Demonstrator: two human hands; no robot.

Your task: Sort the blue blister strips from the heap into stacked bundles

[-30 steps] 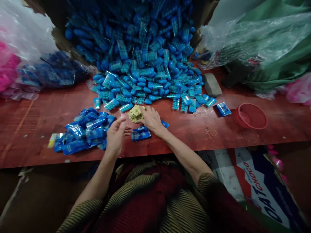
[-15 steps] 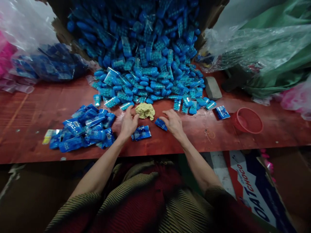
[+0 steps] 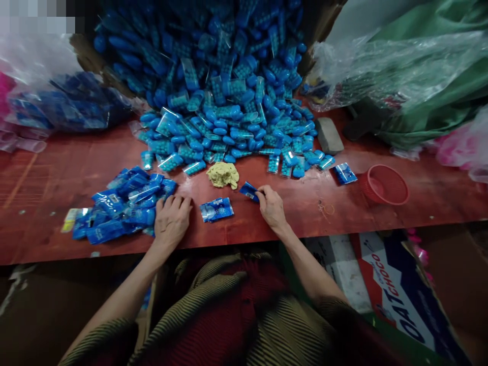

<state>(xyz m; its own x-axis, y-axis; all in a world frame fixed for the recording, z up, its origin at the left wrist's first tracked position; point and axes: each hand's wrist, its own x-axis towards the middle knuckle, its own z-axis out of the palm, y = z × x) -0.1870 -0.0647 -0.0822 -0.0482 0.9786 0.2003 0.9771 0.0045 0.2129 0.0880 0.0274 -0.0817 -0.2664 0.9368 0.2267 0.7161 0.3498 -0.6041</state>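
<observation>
Heap of blue packets (image 3: 122, 206) at left on red desk (image 3: 381, 223). Left hand (image 3: 171, 218) flat, fingers spread, holding nothing, touching heap's edge. One loose packet (image 3: 216, 209) between hands. Right hand (image 3: 271, 206) pinching small blue packet (image 3: 249, 191). Yellowish crumpled wad (image 3: 223, 174) just beyond. Far pile of blue capsules (image 3: 229, 101) sloping forward. Likely risk: thin fingertip pinch slipping, packet dropping; capsules sliding into working space.
</observation>
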